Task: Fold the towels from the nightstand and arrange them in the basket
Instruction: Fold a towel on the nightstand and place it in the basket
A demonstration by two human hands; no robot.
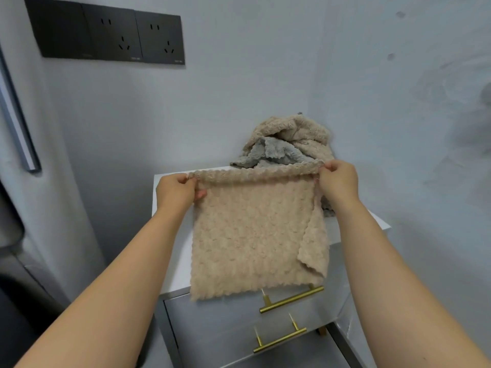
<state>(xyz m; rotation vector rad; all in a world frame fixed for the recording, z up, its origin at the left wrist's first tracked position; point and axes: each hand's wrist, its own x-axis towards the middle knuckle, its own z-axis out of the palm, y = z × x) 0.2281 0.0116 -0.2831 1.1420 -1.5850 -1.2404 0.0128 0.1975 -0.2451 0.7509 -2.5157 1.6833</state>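
Note:
I hold a beige textured towel (252, 235) up above the white nightstand (170, 261). My left hand (176, 192) pinches its top left corner. My right hand (338, 180) pinches its top right corner. The towel hangs stretched between both hands, its lower edge draping past the nightstand's front edge, and its right side folds over loosely. Behind it, at the back of the nightstand, lies a heap of towels (289, 139), beige ones with a grey towel (268, 154) among them. No basket is in view.
The nightstand stands in a corner of pale walls and has two drawers with brass bar handles (291, 300). A black panel of wall sockets (111, 35) is mounted at upper left. A grey upholstered bed edge (16, 235) runs along the left.

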